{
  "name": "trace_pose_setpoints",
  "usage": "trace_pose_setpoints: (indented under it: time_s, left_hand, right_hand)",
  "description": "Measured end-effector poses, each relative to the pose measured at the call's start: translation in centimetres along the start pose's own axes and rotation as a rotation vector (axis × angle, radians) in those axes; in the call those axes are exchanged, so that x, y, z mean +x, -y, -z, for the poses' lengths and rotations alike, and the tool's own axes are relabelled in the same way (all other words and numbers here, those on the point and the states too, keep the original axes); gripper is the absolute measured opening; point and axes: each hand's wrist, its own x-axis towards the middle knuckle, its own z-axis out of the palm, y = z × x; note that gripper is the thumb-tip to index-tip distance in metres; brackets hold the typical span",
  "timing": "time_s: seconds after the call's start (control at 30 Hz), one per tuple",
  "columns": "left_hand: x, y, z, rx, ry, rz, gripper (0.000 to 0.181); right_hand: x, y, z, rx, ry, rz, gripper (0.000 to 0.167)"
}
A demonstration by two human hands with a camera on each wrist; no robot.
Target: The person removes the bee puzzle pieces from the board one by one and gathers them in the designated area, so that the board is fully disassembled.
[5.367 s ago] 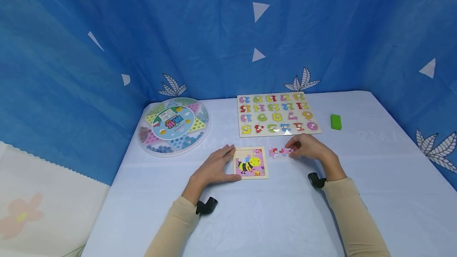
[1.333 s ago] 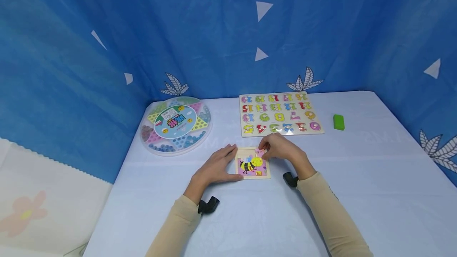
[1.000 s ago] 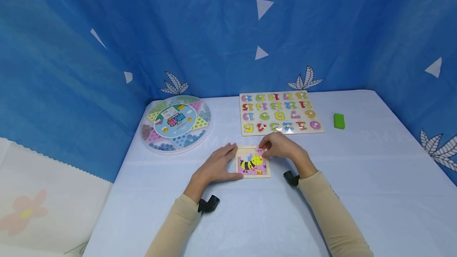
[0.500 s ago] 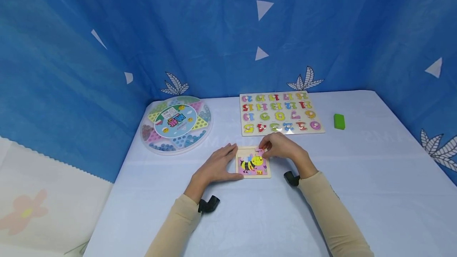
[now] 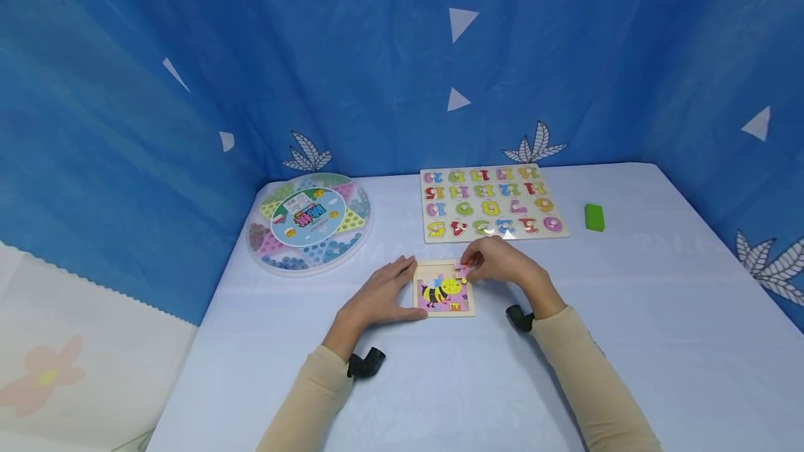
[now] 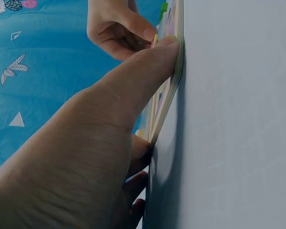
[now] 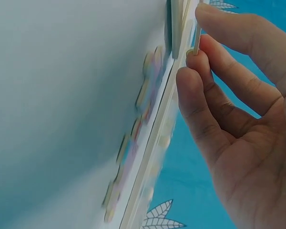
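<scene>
a round game box (image 5: 308,220) lies at the left of the tabletop (image 5: 465,389). nearer, the left hand (image 5: 379,293) is spread wide, thumb and forefinger resting at the left corners of a wooden tray (image 5: 452,314) that holds a partly filled bee puzzle (image 5: 440,293). behind it lies a number board (image 5: 477,208). the right hand (image 5: 500,261) pinches a puzzle piece (image 7: 198,36) at the tray's far right corner; farther right sits a green block (image 5: 594,217).
</scene>
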Motion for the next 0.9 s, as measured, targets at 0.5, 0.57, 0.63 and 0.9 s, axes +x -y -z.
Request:
trace_pose_setpoints:
  time_s: [0.5,0.57,0.63,0.9]
  left_hand:
    - [-0.1,-0.1,0.0,-0.009,-0.012,-0.013,0.103]
    - [-0.1,-0.1,0.0,-0.008,-0.015,-0.016,0.103]
    - [-0.1,0.0,0.0,-0.003,-0.014,-0.015,0.103]
    - [-0.1,0.1,-0.1,-0.008,-0.013,-0.008,0.103]
  right_hand:
    - [-1.1,-1.3,0.9,0.006,-0.016,-0.023,0.026]
    - [-1.2,-1.5,0.9,0.006,-0.017,-0.018,0.026]
    - [-1.3,-1.7,0.8,0.007,-0.019,-0.02,0.026]
    - [-1.9,-2.9,1.2,0.014,-0.035,-0.027,0.026]
